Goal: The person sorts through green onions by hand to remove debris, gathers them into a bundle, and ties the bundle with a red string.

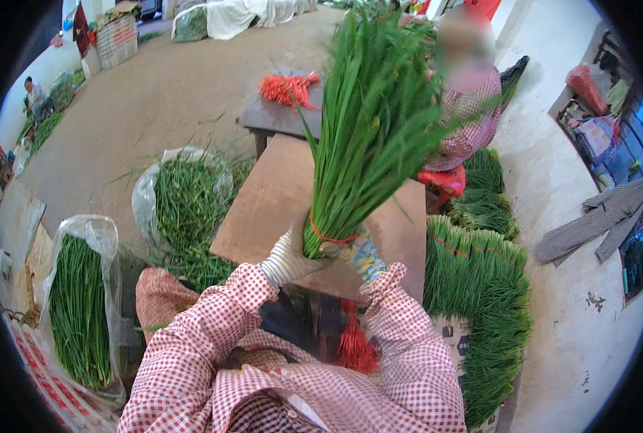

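Note:
A big bunch of garlic chives stands upright between my hands, leaves fanned out at the top and leaning right. A red tie circles it near the cut ends. My left hand, in a white striped glove, is wrapped round the lower left side of the bunch. My right hand, in a blue and yellow patterned glove, grips its right side by the tie. The bunch is held over the near part of a brown wooden board. Some of my fingers are hidden behind the stalks.
Red ties lie on a small table ahead; more red ties hang below the board. Loose leaves and a bag of chives are at left. Stacked bunches line the right, beside a wall. A co-worker sits close ahead right.

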`<state>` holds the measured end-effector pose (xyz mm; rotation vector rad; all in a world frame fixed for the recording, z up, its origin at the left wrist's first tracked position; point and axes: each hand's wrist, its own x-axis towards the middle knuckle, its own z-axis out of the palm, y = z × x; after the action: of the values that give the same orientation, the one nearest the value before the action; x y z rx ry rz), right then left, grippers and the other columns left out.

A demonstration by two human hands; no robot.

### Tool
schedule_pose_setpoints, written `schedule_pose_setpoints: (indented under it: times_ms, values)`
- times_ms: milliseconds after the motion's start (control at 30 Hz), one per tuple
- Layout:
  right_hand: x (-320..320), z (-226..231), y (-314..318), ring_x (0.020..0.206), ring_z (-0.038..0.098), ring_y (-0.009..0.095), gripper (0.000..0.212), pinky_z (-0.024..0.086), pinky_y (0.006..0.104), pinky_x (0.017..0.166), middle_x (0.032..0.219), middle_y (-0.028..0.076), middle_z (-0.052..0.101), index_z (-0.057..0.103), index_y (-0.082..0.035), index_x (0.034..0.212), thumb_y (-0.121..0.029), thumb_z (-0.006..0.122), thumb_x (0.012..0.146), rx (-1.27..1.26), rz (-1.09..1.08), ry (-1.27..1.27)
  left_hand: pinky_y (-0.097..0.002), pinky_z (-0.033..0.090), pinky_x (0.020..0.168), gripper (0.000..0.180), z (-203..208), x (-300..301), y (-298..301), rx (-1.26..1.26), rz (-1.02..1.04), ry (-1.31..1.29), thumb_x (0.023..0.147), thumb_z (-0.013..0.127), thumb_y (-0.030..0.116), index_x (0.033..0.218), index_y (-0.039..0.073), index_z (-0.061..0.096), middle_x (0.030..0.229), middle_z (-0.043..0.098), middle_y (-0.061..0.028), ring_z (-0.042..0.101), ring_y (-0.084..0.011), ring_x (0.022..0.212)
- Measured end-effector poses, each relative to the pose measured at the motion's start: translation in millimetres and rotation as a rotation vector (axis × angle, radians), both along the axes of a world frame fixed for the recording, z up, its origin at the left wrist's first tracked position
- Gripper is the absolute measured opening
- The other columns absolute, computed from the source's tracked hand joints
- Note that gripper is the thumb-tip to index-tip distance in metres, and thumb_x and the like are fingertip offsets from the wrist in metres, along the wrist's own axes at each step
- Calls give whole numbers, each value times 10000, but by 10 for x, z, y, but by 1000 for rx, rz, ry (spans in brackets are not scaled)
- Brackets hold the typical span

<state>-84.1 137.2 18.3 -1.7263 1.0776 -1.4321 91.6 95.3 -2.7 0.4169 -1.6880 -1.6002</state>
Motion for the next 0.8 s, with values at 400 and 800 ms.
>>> schedule_pose_setpoints:
  times_ms: [400,800]
  values:
    - [-55,25,-339,1071,621,288,664,484,396,937,1160,171,649,582,-54,1246,-307,846,692,152,-42,447,-447,518,924,526,-936,-477,-226,271,193,208,850,726,314,1281,72,545,1270,587,-102,549,-234,1177]
    - [-226,189,-623,1212,543,369,911,420,408,1039,1302,222,573,561,2,1299,-668,709,699,687,-177,1101,-355,475,976,643,-430,-6,245,-21,-110,-450,792,757,184,1330,-28,475,1226,611,-171,587,-241,1138]
